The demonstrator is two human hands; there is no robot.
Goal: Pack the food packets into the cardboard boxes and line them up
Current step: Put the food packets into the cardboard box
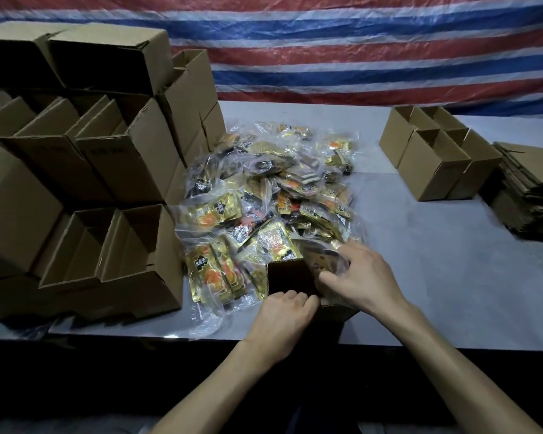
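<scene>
A right hand grips a clear bag of food packets at the mouth of an open cardboard box; the left hand curls over its near rim, contents too dark to tell.

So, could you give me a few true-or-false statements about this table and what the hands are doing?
1. The left hand grips the near rim of the open box. True.
2. The right hand is empty. False: it holds a packet at the box's mouth.
3. A pile of packets lies on the table just beyond that box. True.
4. The boxes on the right are closed. False: their tops stand open.
</scene>
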